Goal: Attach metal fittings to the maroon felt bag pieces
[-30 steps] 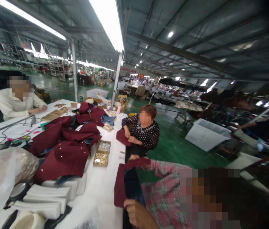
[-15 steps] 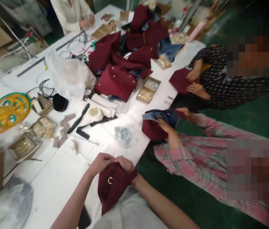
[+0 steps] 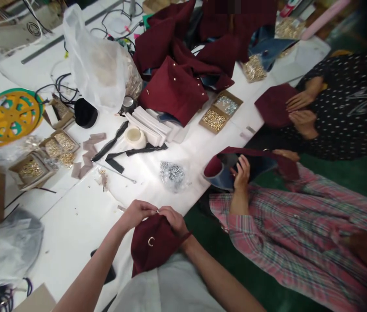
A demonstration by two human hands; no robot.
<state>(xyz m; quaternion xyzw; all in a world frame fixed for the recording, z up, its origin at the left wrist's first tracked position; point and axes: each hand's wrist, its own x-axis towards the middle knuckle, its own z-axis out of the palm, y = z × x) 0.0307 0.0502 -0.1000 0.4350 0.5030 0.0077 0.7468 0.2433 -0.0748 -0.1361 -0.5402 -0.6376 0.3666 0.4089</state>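
A maroon fabric piece [image 3: 149, 251] with a gold crescent-shaped fitting [image 3: 151, 241] hangs over the table's front edge, against my grey clothing. My left hand [image 3: 140, 213] is closed in a pinch at its top edge. From the other side my right hand [image 3: 174, 220] grips the same edge, fingertips meeting those of the left. A tiny shiny bit shows between the fingertips, too small to name. Beyond my hands lies a clear bag of small silvery parts [image 3: 172, 174].
Co-workers' hands [image 3: 242, 173] handle maroon pieces at the right. More maroon pieces [image 3: 177, 93] are heaped farther back. A divided box of gold and silvery studs [image 3: 214, 120], a tape roll [image 3: 134, 135], a yellow reel [image 3: 11, 117] and a dark phone [image 3: 105, 268] lie around the table.
My view has shifted, so the table's things sit differently in it. My hands keep their pinch on the fabric. The co-worker in plaid has turned the denim-lined piece and raised one hand.
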